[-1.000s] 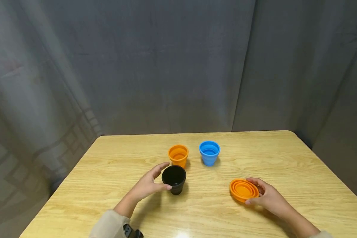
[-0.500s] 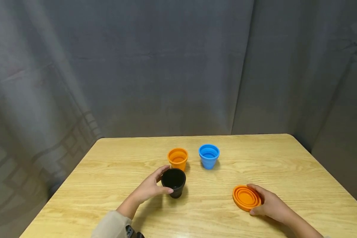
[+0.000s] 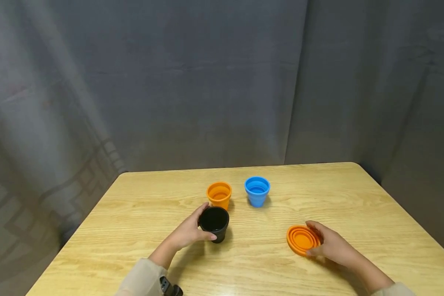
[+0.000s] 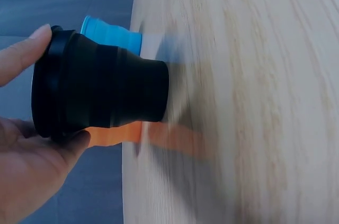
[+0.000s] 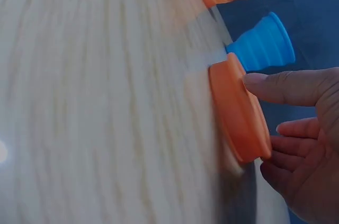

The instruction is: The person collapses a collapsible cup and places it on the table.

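My left hand (image 3: 190, 232) holds a black collapsible cup (image 3: 219, 235) by its rim, thumb on the near side and fingers on the far side. The cup is expanded and stands upright; in the left wrist view its narrow base (image 4: 159, 91) is at the tabletop. To the right, my right hand (image 3: 334, 246) grips the rim of an orange collapsible cup (image 3: 302, 238) folded flat into rings. In the right wrist view the thumb lies on one side of the folded cup (image 5: 238, 113) and fingertips on the other.
Behind the black cup stands an expanded orange cup (image 3: 219, 193), partly covered by it. A blue expanded cup (image 3: 257, 193) is to that one's right. All are on a wooden table (image 3: 163, 185) with a grey curtain (image 3: 207, 82) behind.
My left hand has closed in on the black cup's rim. The folded orange cup, tilted in my right hand earlier, now lies flatter. The head view has shifted slightly.
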Demonstrator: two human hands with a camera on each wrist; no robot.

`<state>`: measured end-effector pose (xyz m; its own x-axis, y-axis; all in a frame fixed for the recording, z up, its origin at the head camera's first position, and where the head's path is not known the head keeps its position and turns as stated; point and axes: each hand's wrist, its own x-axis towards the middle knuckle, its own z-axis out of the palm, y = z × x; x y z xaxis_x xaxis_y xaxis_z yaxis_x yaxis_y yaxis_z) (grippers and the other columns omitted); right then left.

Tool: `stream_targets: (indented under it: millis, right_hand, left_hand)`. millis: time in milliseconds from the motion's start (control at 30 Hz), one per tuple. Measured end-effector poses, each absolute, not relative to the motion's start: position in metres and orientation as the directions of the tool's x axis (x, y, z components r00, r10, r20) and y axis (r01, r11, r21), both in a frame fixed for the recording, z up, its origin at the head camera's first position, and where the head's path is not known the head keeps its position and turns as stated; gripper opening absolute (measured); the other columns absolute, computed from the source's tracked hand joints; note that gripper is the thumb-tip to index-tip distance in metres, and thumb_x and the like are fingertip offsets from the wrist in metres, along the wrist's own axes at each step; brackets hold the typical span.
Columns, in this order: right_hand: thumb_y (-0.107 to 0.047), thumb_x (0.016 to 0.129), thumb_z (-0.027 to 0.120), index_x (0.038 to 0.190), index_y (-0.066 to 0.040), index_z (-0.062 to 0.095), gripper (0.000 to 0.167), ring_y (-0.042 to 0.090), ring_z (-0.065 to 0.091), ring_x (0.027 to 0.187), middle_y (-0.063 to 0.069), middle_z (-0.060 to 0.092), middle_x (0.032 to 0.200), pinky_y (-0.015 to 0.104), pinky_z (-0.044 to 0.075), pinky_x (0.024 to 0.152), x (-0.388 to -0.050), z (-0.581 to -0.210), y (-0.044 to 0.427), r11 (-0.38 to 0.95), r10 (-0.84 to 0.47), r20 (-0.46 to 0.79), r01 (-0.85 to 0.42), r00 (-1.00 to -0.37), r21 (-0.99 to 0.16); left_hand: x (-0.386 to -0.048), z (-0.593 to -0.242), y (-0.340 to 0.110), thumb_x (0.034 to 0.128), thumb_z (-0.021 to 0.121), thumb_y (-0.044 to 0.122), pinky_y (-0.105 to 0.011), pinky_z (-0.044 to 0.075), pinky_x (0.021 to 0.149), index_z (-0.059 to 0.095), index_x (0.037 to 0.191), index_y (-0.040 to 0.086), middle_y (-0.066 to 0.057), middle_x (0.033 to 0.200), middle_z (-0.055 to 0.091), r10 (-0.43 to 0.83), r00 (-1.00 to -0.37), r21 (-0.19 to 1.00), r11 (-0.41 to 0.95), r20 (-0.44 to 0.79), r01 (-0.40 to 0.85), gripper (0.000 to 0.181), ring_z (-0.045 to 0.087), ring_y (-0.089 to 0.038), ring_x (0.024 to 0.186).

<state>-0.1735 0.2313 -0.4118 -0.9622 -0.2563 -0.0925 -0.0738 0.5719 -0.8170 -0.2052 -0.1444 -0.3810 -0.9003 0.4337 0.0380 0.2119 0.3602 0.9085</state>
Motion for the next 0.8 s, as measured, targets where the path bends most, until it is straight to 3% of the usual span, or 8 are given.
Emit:
stream_targets:
  millis: [133,367,533,800]
  right_hand:
    - [-0.018,0.065,0.074,0.126,0.011,0.029,0.081,0.046,0.03,0.114,0.032,0.032,0.125,0.052,0.029,0.09,-0.174,-0.407,0.227,0.551,-0.248,-0.059,-0.091,-0.967,-0.83]
    - [-0.009,0.073,0.067,0.126,0.007,0.033,0.065,0.045,0.03,0.114,0.03,0.035,0.125,0.051,0.03,0.09,-0.176,-0.401,0.212,0.491,-0.248,0.018,-0.142,-0.969,-0.86]
    - [-0.008,0.075,0.065,0.125,0.004,0.037,0.058,0.043,0.032,0.114,0.026,0.038,0.124,0.048,0.033,0.089,-0.177,-0.398,0.19,0.429,-0.282,0.071,-0.192,-0.957,-0.882]
    - [-0.017,0.078,0.064,0.122,0.001,0.041,0.053,0.038,0.039,0.111,0.021,0.044,0.121,0.046,0.033,0.089,-0.177,-0.394,0.156,0.35,-0.39,0.213,-0.358,-0.896,-0.866]
  left_hand:
    - [-0.207,-0.382,-0.144,0.0646,0.075,0.011,-0.051,0.02,0.096,0.014,0.135,-0.004,-0.024,0.134,0.025,0.413,-0.911,0.906,0.381,0.01,0.183,0.094,0.028,-0.036,0.119]
    - [-0.208,-0.382,-0.144,0.0636,0.076,0.019,-0.051,0.026,0.092,0.029,0.131,0.0,-0.019,0.128,0.036,0.383,-0.923,0.872,0.439,0.039,0.219,0.084,0.037,-0.033,0.113]
    - [-0.201,-0.381,-0.146,0.0662,0.074,0.018,-0.051,0.027,0.092,0.027,0.131,-0.003,-0.021,0.128,0.036,0.385,-0.922,0.9,0.385,0.042,0.202,0.083,0.038,-0.033,0.113]
    - [-0.195,-0.377,-0.138,0.0708,0.071,0.021,-0.042,0.036,0.088,0.028,0.132,-0.001,-0.017,0.126,0.039,0.445,-0.896,0.946,0.286,0.008,0.15,0.077,0.046,-0.026,0.105]
